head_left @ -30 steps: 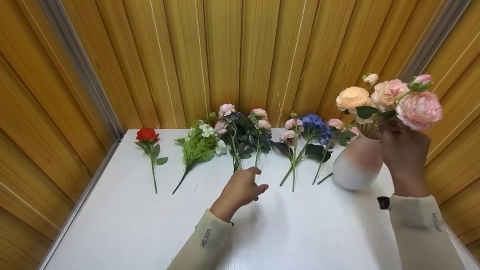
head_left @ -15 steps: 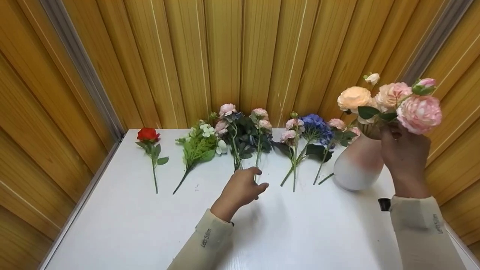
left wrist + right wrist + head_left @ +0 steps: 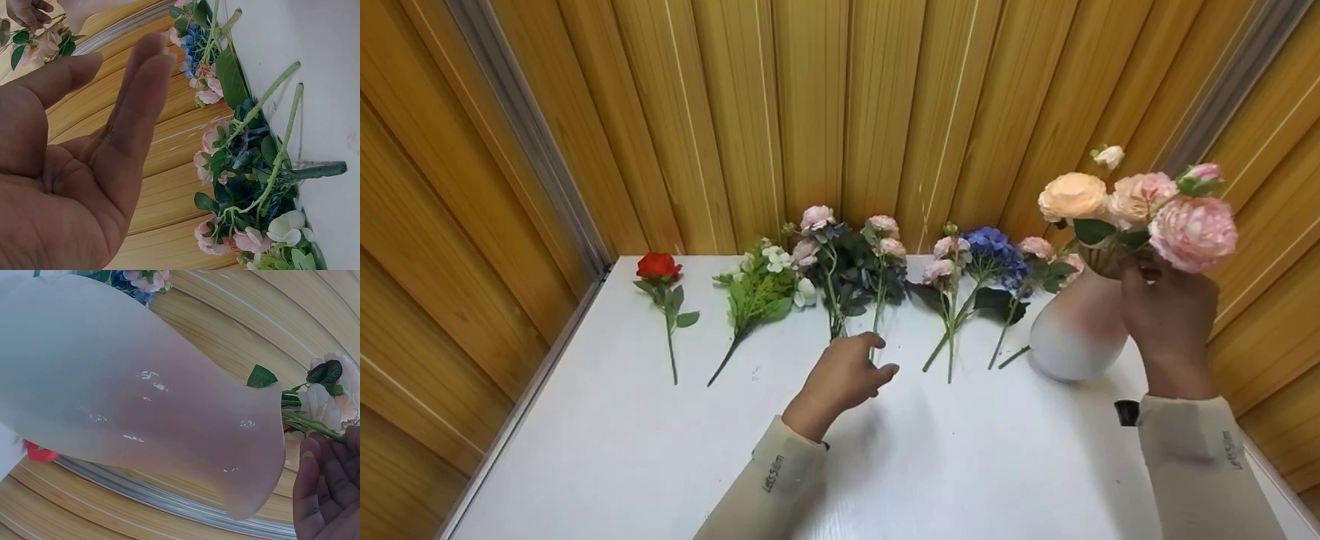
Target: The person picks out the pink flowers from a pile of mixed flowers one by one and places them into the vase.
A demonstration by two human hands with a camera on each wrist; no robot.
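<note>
At the right, a pink and white vase (image 3: 1078, 330) stands upright with pink and peach flowers (image 3: 1192, 232) rising from its mouth. My right hand (image 3: 1170, 326) is beside the vase mouth. In the right wrist view its thumb and fingers pinch a green stem (image 3: 315, 424) just outside the rim, and the stem runs into the vase. The stem's lower end is hidden inside. Over the middle of the table hovers my left hand (image 3: 840, 382), holding nothing. The left wrist view shows its fingers (image 3: 132, 112) nearly straight, apart from the pink flowers (image 3: 211, 236) behind.
Along the back of the white table (image 3: 660, 465) lie a red rose (image 3: 658, 266), a green sprig with white blossoms (image 3: 754, 296), pink flowers with dark leaves (image 3: 847, 262) and a blue hydrangea (image 3: 996, 255) among pink flowers. Wood-look panels (image 3: 810, 112) enclose the table's back and sides.
The pink flower head at the right has tipped slightly down and left, with the right hand shifting a little. The left hand stays put. The view has shifted slightly.
</note>
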